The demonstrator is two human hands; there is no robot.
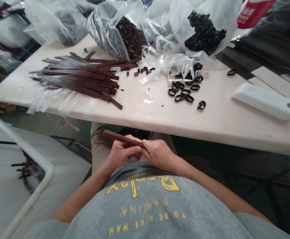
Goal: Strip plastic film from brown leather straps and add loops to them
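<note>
A brown strap (115, 136), flat and leather-like, is held over my lap, just below the table's front edge. My left hand (120, 153) is closed around its middle, with the thumb on top, and one end points up to the left. Close beside it, my right hand (158, 152) pinches the strap near its other end. The fingers cover that end, so I cannot see whether a loop sits there. On the table lies a bundle of similar brown straps (82, 74). Small brown loops (142, 70) and black loops (184, 94) are scattered to its right.
Transparent bags of brown loops (132, 38) and black pieces (204, 35) stand along the back of the white table (145, 116). A white handheld device (266, 101) lies at right, near black strips (271, 49). A white bin (49, 169) stands at my left.
</note>
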